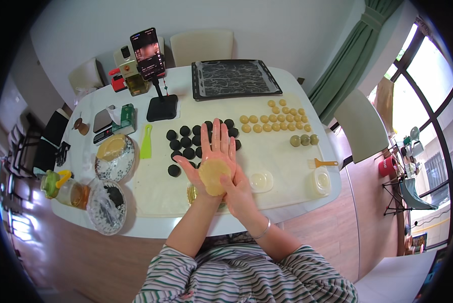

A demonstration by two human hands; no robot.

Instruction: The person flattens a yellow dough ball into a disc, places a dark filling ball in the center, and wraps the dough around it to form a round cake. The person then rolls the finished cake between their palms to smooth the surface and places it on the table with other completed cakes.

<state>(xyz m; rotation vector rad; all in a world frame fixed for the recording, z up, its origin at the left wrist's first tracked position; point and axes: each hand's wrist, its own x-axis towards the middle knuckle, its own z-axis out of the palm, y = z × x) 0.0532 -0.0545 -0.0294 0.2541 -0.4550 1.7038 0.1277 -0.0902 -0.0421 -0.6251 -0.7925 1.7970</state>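
My left hand (216,146) is palm up with its fingers spread, above the table. A flattened disc of yellow dough (213,175) lies on its palm and wrist. My right hand (238,189) comes in from the right; its thumb presses on the disc's right edge, and its other fingers are hidden behind my left hand. Beneath my left hand, rows of black balls (186,142) sit on a pale mat (272,151), some of them covered by the hand. Just right of my hands is a clear plastic tub (261,181). A gold-coloured item (191,194) is partly hidden under my left wrist.
Rows of yellow dough balls (273,118) and three greenish balls (305,140) occupy the right side, near a brush (323,163). A lined baking tray (237,78) and a phone on a stand (148,53) stand behind. Left are a green scraper (146,142) and two bowls (113,170).
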